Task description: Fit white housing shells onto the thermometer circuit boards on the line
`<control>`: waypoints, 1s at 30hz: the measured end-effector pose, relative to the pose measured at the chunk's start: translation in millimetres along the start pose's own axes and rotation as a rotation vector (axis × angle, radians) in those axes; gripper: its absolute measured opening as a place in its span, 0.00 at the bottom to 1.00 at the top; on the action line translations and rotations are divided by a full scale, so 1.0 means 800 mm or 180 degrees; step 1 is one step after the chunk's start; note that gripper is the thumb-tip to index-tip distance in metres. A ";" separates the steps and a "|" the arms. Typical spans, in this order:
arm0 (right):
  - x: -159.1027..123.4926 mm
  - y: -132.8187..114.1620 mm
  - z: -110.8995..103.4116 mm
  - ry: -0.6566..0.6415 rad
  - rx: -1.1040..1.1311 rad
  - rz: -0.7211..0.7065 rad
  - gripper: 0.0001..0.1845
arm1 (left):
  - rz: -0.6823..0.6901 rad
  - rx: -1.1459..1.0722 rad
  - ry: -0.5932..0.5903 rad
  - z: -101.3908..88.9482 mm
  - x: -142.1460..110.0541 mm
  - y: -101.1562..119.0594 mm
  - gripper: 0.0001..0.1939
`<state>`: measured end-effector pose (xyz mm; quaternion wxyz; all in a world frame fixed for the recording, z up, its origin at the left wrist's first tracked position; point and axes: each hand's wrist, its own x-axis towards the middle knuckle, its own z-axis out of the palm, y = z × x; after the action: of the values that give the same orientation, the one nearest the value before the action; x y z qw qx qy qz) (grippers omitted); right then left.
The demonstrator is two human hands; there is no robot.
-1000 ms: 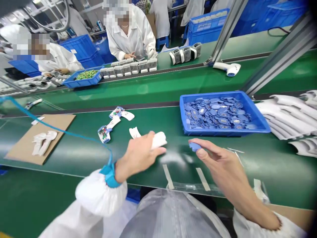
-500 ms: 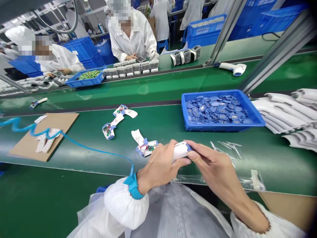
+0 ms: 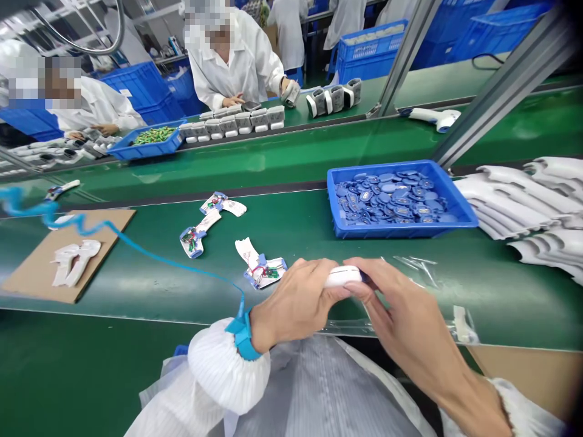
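Both hands hold a white plastic housing (image 3: 342,277) with a thin seam along it and a blue part at its right end. My left hand (image 3: 300,297), with a blue wrist strap (image 3: 245,335), is wrapped round its left end. My right hand (image 3: 401,303) pinches the right end between thumb and fingers, partly hiding the blue part. Just left of the housing, an opened gun-shaped half-shell (image 3: 260,267) with wires and a green circuit board lies on the green belt (image 3: 291,224). Two similar half-shells (image 3: 194,240) with boards lie farther back to the left.
A blue tray (image 3: 334,227) of blue oval pieces stands beyond my right hand. White curved shells (image 3: 514,200) are stacked at right. Clear plastic strips (image 3: 416,267) lie nearby. A cardboard sheet (image 3: 104,227) bears white parts at left. Across the belt, a co-worker (image 3: 232,60) handles a grey-and-white part.
The housing has turned in my hands, its long side with the seam now facing me more level. My view has shifted slightly. The co-worker opposite has lifted a grey-and-white part.
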<state>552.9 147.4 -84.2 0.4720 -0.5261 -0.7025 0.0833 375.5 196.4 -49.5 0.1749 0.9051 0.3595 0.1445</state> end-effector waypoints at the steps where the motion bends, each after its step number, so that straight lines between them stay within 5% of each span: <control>1: -0.003 0.002 0.001 0.0048 -0.0059 0.0038 0.12 | 0.0012 0.0077 0.0087 0.005 0.000 -0.001 0.16; 6: -0.027 0.017 -0.008 0.0013 0.0126 0.0468 0.11 | 0.0078 0.0100 0.0676 0.025 -0.005 -0.004 0.15; 10: -0.036 0.020 -0.009 -0.0557 0.0471 0.0571 0.12 | -0.1172 -0.0396 0.1846 0.048 0.003 -0.008 0.21; 12: -0.039 0.015 0.002 -0.0744 0.0369 0.0405 0.13 | -0.1296 -0.0303 0.1983 0.059 0.016 -0.010 0.26; 16: -0.045 0.002 0.021 -0.0206 0.0017 0.0301 0.20 | -0.1050 -0.0200 0.1855 0.062 0.036 -0.015 0.28; 18: -0.043 0.000 0.018 -0.0225 0.0256 0.0773 0.22 | -0.1067 -0.0460 0.1572 0.052 0.034 -0.015 0.28; 20: -0.036 0.004 0.009 -0.0614 0.0867 0.1818 0.26 | -0.0862 -0.0817 0.1499 0.043 0.025 -0.015 0.23; 23: -0.020 0.019 -0.001 -0.1386 0.2049 0.3393 0.31 | -0.0505 -0.1585 0.2123 0.045 0.018 -0.017 0.21; 27: -0.007 0.042 0.011 -0.1668 0.2655 0.3468 0.28 | -0.0992 -0.2872 0.3443 0.070 0.038 -0.030 0.35; 30: -0.004 0.050 0.022 -0.1924 0.2670 0.3461 0.32 | -0.0715 -0.2956 0.3847 0.083 0.055 -0.041 0.33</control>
<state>565.9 168.5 -120.0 0.3118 -0.5292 -0.3518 0.7064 412.7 235.6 -116.9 0.3238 0.4608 0.3849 0.7313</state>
